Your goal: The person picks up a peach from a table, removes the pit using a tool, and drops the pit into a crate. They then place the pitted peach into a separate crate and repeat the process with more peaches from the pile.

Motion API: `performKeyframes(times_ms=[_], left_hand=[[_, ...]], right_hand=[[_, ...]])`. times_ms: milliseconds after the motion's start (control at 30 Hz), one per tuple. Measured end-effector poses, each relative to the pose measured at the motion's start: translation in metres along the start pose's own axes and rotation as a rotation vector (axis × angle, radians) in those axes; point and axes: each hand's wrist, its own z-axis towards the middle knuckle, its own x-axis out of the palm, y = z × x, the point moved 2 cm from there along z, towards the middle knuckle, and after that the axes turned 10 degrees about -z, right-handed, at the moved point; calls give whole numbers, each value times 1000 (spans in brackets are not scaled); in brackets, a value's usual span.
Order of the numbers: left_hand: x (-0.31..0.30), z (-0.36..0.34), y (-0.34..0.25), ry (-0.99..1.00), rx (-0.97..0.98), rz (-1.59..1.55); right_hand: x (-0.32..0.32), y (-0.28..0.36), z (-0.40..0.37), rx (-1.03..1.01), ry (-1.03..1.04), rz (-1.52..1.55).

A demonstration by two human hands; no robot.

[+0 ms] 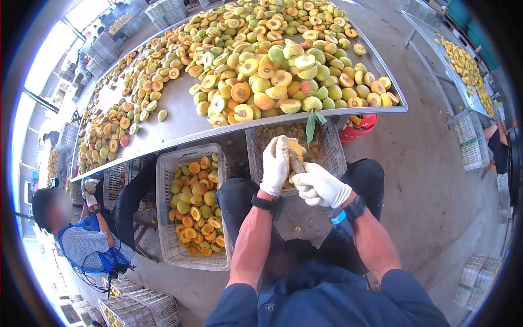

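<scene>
My left hand (276, 165), in a white glove, is closed around a yellow peach half (296, 149) above a crate between my knees. In my gloved right hand (321, 185) is a small metal pitting knife (296, 162). Its tip meets the fruit, and the exact shape of the blade is hidden. Below both hands stands a grey plastic crate (333, 143) with wet scraps and pits in it. Just beyond, a heap of halved peaches (272, 76) covers much of the metal table (180, 128). A green leaf (311, 126) hangs over its near edge.
A white crate (162, 218) of pitted peach halves stands left of my legs. A red bucket (359, 128) sits under the table's right corner. To the left, a co-worker (90, 240) sits at the same table. Another table (436, 57) with fruit stands at right.
</scene>
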Motion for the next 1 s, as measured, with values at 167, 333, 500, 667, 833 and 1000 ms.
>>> performKeyframes(times_ms=[167, 333, 500, 667, 833, 1000], left_hand=[[1, 5, 17, 38, -16, 8], [-1, 7, 30, -173, -176, -243], [-16, 13, 52, -304, -45, -230], [-18, 8, 37, -235, -175, 124], [-30, 3, -11, -215, 90, 53], [-50, -27, -144, -345, 322, 528]], right_hand=[[-20, -14, 6, 68, 246, 440], [-20, -17, 20, -51, 324, 559], [-22, 1, 24, -168, 138, 443], [-73, -10, 36, -120, -555, -1298], [-77, -6, 22, -159, -574, -1275], [-76, -14, 23, 32, -446, -1522]])
